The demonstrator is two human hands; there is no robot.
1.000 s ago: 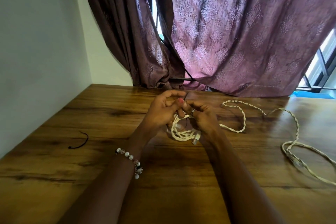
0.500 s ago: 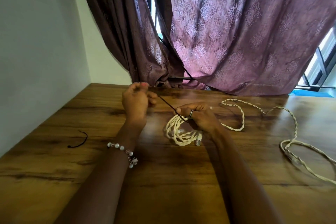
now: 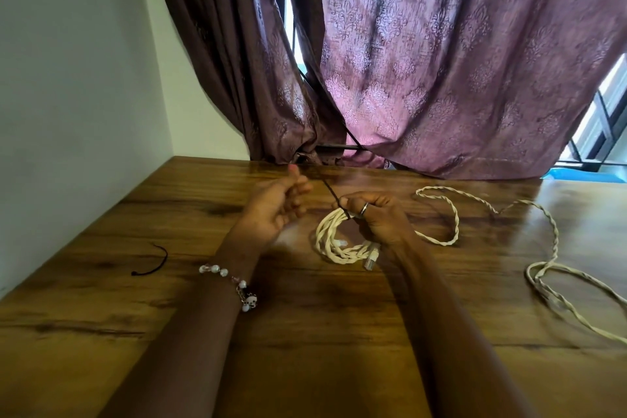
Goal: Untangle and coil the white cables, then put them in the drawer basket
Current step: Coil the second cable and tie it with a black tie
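A small coil of twisted white cable lies on the wooden table, with its plug end at the front. My right hand grips the coil's top. A thin black tie is looped round the coil there. It runs straight up and left to the curled fingertips of my left hand. The rest of the white cable trails right from the coil in loose loops. It ends in a tangled bunch near the table's right edge. No drawer basket is in view.
A second short black tie lies curved on the table at the left. A white wall borders the table's left side. Purple curtains hang down to the table's back edge, with a window at the far right.
My hands have come apart. The left hand moved up and left, drawing the black tie out taut from the coil. The right hand stays on the coil.
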